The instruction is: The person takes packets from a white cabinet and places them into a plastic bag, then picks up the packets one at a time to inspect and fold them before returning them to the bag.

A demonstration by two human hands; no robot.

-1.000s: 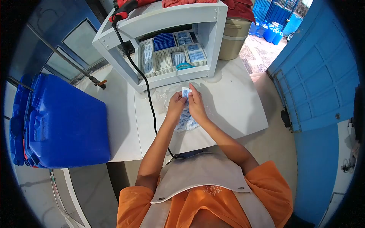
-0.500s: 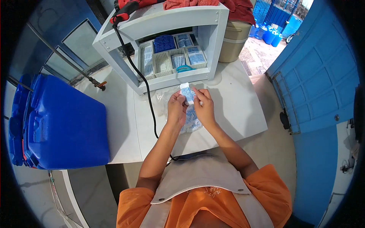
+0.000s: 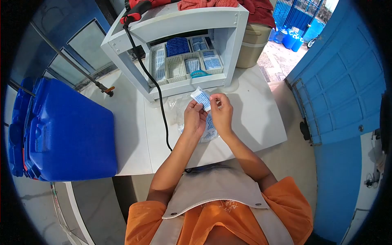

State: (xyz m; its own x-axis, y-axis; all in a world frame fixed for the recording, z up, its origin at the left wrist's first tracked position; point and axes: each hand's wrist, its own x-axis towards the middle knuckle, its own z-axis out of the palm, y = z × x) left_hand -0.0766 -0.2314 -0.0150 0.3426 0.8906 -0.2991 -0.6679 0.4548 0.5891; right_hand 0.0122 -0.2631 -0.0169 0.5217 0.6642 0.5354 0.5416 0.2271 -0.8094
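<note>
A small white packet with blue print point(image 3: 201, 97) is held above the table, tilted with its top to the left. My left hand point(image 3: 194, 118) grips its lower left part between thumb and fingers. At its right edge, the thumb and forefinger of my right hand point(image 3: 221, 113) are pinched together on it; the exact contact is too small to see. Below both hands lies a clear plastic bag point(image 3: 209, 134) holding more blue-and-white printed pieces, partly covered by my hands.
Behind the hands, a white shelf unit point(image 3: 185, 88) holds baskets point(image 3: 175, 68) of similar packets and a turquoise tool point(image 3: 199, 74). A black cable point(image 3: 162, 112) crosses the white table point(image 3: 257, 118). Blue containers point(image 3: 73, 134) stand left, a beige bucket point(image 3: 251, 47) back right.
The packet has tilted to the left and turned in my fingers. My right hand has shifted slightly right, its fingertips now at the packet's edge. My left hand has moved slightly right.
</note>
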